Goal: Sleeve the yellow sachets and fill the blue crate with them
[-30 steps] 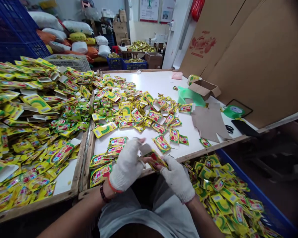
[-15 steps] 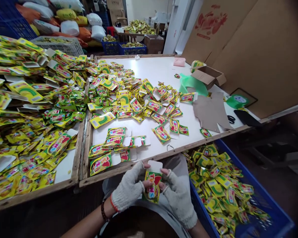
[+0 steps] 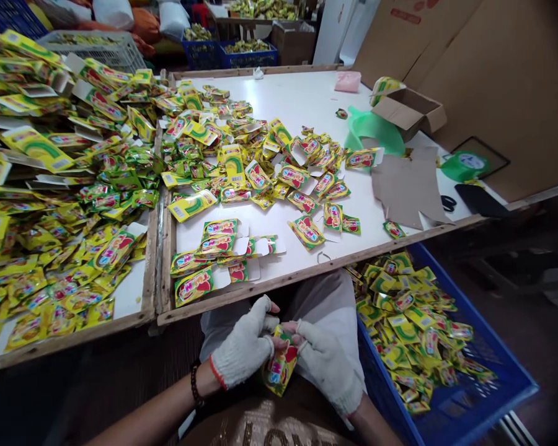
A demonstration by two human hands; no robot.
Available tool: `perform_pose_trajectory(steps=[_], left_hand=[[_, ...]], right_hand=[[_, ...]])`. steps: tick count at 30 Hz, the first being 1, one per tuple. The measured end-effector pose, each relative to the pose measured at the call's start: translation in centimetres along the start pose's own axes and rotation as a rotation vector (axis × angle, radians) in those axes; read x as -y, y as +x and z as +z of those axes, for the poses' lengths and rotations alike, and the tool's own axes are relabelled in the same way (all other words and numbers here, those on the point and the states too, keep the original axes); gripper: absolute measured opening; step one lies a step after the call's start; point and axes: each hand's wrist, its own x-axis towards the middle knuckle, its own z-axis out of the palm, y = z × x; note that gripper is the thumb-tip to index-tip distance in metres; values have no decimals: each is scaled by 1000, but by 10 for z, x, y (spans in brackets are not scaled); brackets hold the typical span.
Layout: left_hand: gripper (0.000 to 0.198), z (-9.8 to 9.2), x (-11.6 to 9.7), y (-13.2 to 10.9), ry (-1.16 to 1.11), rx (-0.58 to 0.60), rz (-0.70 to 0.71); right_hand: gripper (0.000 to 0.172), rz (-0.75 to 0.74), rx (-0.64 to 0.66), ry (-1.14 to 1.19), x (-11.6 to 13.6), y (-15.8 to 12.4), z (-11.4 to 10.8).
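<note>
Above my lap, a small yellow-and-green candy box point(image 3: 281, 367) is held tilted between my two hands, both in white fingerless gloves. My left hand point(image 3: 244, 344) grips its left side, thumb across the printed front. At the top end, the fingers of my right hand point(image 3: 330, 362) pinch the box where its flap was showing; the flap is now hidden by the fingers. Just beyond on the white table, several similar boxes with open white flaps point(image 3: 216, 244) lie in a loose stack near the front edge. A heap of boxes and small packets point(image 3: 260, 167) spreads behind them.
A blue crate point(image 3: 469, 371) of filled boxes stands low at my right. Another large heap point(image 3: 41, 142) covers the left table. Flattened cardboard point(image 3: 407, 189), scissors point(image 3: 448, 203), a green tape roll point(image 3: 465, 166) and an open carton point(image 3: 411, 108) lie at right. Wooden rims point(image 3: 260, 290) edge the table.
The box's raised white flap no longer shows. My right hand has moved in over the box's top, and the box has tilted. The view has dipped downward.
</note>
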Motion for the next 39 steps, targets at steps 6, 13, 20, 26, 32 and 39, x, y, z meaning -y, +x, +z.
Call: perform_pose_trajectory(steps=[6,13,20,26,32,39], left_hand=[[41,-5,-1,-4,25,52,-11],[40,-3,-2,-7,-6,63,-6],[28,2,10,-10,-36,79,15],[6,-9,-9,-5,265,3,243],[25,-94,-58,24,852,-488,522],[39,-161,-65,49,993,-317,291]], right_hand=[[31,38,15,-71,15,-2,-2],[25,48,33,-122,25,2,-5],[35,7,191,65,12,-17,-1],[34,43,130,-13,3,-13,-10],[27,-211,-441,-709,22,-20,-118],[27,-370,-458,-642,40,0,-105]])
